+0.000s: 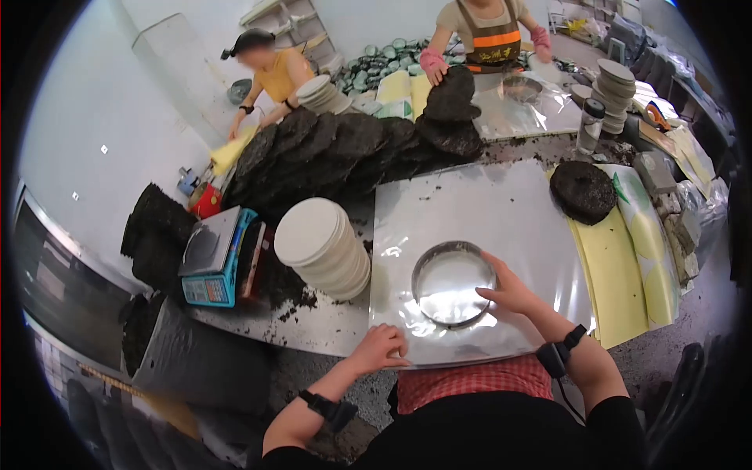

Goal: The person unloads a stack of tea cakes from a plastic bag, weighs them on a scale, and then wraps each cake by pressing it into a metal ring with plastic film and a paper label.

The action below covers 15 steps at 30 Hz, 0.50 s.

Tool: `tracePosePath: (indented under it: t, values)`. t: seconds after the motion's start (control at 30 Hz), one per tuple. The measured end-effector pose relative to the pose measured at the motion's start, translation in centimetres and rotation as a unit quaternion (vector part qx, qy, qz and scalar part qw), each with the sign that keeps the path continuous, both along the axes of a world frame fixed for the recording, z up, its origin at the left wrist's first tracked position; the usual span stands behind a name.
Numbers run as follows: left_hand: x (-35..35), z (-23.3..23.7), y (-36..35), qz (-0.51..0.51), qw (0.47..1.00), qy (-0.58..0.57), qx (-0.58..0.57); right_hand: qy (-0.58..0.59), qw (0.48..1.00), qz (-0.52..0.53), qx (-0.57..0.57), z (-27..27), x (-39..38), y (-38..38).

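A shallow metal ring [417, 266] lies on a shiny silver sheet [439, 196] in front of me. My right hand [507, 286] grips the ring's right side, thumb inside and fingers outside the rim. At the near left edge of the sheet rests my left hand [381, 347], its fingers curled in; whether it pinches anything is hidden. Just left of the sheet stands a tall stack of pale round discs [321, 247]. A thick dark pressed cake [583, 193] with a dent in its middle sits on yellow paper [611, 266] to the right.
Dark pressed cakes [337, 149] are heaped along the back. A blue digital scale [215, 262] stands left, near a grey bin [196, 352]. A clear bottle [591, 125] and another disc stack [613, 94] stand back right. Two people [270, 78] work across the table, one wearing pink gloves.
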<state>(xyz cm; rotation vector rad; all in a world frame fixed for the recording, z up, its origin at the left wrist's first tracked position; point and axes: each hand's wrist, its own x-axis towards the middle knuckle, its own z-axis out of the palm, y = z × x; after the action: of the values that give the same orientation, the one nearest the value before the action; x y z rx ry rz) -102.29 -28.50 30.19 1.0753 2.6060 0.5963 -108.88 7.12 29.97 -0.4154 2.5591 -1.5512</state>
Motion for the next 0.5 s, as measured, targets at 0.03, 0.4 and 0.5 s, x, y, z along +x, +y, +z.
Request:
tracePosePath:
  t: [0.03,0.4,0.5]
  values:
    - [-1.1,0.0,-0.6,-0.007,0.995,-0.102,-0.017,0.027,0.999,-0.037,0.011,-0.9,0.0,0.3]
    - [-0.1,14.3,15.9,-0.097,0.891,-0.233,0.378,0.570,0.735,0.214,-0.298,16.3,6.6,-7.6]
    - [1.5,17.6,18.0,-0.043,0.896,-0.110,0.429,0.529,0.708,0.239,-0.403,14.2,8.6,-8.0]
